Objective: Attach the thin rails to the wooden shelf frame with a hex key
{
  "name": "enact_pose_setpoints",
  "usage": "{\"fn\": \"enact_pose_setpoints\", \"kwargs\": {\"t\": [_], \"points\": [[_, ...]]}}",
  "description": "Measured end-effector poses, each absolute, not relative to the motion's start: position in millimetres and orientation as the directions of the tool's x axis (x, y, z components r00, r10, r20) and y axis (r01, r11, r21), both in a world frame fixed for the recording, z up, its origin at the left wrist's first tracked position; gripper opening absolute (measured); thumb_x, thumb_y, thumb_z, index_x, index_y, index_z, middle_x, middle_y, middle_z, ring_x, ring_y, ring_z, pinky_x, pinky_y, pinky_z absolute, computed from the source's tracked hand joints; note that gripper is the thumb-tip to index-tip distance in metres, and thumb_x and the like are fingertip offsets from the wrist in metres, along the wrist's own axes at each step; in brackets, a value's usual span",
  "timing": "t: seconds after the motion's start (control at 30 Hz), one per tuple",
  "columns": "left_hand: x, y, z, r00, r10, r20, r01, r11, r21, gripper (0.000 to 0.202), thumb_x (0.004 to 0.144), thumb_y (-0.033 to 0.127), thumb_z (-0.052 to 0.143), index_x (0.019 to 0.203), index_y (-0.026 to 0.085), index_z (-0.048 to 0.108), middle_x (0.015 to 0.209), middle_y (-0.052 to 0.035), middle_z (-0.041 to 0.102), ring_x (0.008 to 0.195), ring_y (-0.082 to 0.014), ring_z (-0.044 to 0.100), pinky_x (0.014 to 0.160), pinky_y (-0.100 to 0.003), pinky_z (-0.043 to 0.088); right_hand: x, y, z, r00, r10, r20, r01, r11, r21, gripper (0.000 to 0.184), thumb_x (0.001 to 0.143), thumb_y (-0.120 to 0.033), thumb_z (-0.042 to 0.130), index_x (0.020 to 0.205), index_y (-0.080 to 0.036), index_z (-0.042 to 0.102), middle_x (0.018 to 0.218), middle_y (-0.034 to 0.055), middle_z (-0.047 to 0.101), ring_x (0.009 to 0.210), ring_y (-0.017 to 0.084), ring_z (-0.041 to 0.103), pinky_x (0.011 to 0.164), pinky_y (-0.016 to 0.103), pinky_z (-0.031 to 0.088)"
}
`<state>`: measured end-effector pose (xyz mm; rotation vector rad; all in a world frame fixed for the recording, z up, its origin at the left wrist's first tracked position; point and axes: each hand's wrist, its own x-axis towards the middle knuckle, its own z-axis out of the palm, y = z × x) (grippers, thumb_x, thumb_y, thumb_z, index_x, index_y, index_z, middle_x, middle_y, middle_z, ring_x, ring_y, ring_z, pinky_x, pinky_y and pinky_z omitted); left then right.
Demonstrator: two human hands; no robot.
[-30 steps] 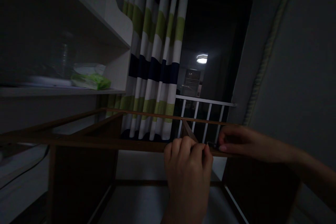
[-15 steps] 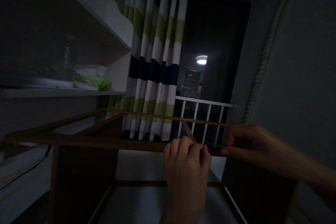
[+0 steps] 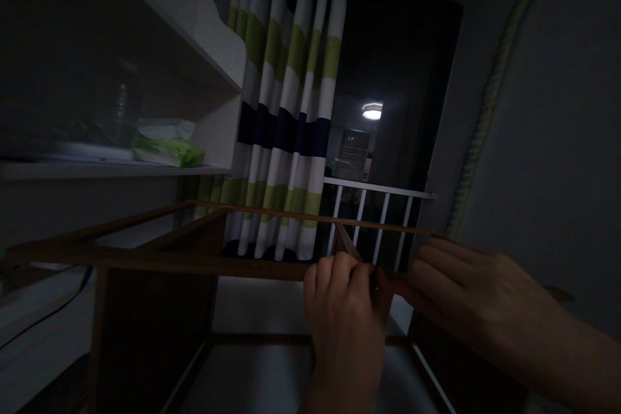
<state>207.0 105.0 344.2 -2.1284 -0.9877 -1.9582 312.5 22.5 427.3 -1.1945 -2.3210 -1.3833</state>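
A dark brown wooden frame [image 3: 262,266] with long rails and crossbars stretches across the view in dim light. My left hand [image 3: 343,307] is closed over its near rail, back of the hand up, just below a slanted crossbar [image 3: 347,242]. Beside it, my right hand [image 3: 460,284] has its fingers curled in and its fingertips brought together at the left thumb, along the same rail. Anything small between those fingertips is hidden by the hands and the darkness.
Left is a white shelf [image 3: 194,172] bearing a green and white packet [image 3: 167,142] and a clear plastic bottle [image 3: 120,110]. A striped curtain [image 3: 291,110] hangs beside a dark window with white railing bars [image 3: 383,213]. A wrapped pipe [image 3: 478,123] runs down the right wall.
My right hand has moved left and its fingertips now meet my left thumb at the rail. The left hand stays on the rail, nearly still.
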Motion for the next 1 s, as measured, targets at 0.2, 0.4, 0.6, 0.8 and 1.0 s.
{"fn": "enact_pose_setpoints", "kwargs": {"t": [0.2, 0.4, 0.6, 0.8, 1.0], "points": [[209, 105, 341, -0.038, 0.4, 0.916, 0.471, -0.801, 0.37, 0.004, 0.075, 0.019, 0.058, 0.072, 0.021, 0.058, 0.071, 0.0008, 0.053, 0.072, -0.0181, 0.043, 0.071, -0.034, 0.029, 307, 23, 425, -0.707, 0.522, 0.478, 0.669, 0.272, 0.692, 0.021, 0.086, -0.016, 0.041, 0.068, -0.015, 0.053, 0.061, 0.0027, 0.052, 0.054, 0.016, 0.047, 0.045, 0.028, 0.036], [209, 101, 338, -0.05, 0.425, 0.904, 0.426, -0.809, 0.405, 0.005, 0.075, 0.018, 0.056, 0.073, 0.021, 0.059, 0.073, 0.0012, 0.054, 0.076, -0.0183, 0.045, 0.088, -0.039, 0.027, 301, 25, 424, -0.736, 0.477, 0.481, 0.645, 0.279, 0.711, 0.024, 0.087, -0.016, 0.038, 0.064, -0.017, 0.046, 0.058, 0.001, 0.047, 0.052, 0.014, 0.041, 0.047, 0.028, 0.032], [211, 97, 339, -0.092, 0.451, 0.888, 0.461, -0.771, 0.44, 0.008, 0.069, 0.018, 0.064, 0.073, 0.022, 0.058, 0.074, 0.0026, 0.055, 0.078, -0.0182, 0.046, 0.097, -0.04, 0.021, 300, 30, 426, -0.742, 0.47, 0.478, 0.642, 0.292, 0.709, 0.023, 0.086, -0.017, 0.039, 0.064, -0.017, 0.044, 0.059, 0.0011, 0.046, 0.053, 0.014, 0.039, 0.046, 0.028, 0.029], [213, 98, 338, -0.106, 0.469, 0.877, 0.456, -0.761, 0.462, 0.014, 0.064, 0.012, 0.066, 0.071, 0.022, 0.059, 0.076, 0.0032, 0.055, 0.08, -0.0178, 0.047, 0.1, -0.041, 0.019, 301, 36, 424, -0.731, 0.489, 0.476, 0.66, 0.331, 0.674, 0.015, 0.086, -0.02, 0.045, 0.073, -0.015, 0.052, 0.064, 0.0007, 0.05, 0.057, 0.014, 0.043, 0.047, 0.027, 0.03], [214, 96, 337, -0.144, 0.471, 0.87, 0.474, -0.739, 0.479, 0.017, 0.066, 0.008, 0.064, 0.075, 0.023, 0.062, 0.082, 0.0014, 0.056, 0.086, -0.019, 0.048, 0.104, -0.043, 0.016, 305, 36, 436, -0.636, 0.662, 0.396, 0.771, 0.525, 0.361, 0.016, 0.089, -0.028, 0.043, 0.089, -0.02, 0.057, 0.079, -0.0004, 0.054, 0.067, 0.01, 0.049, 0.059, 0.023, 0.038]]}}
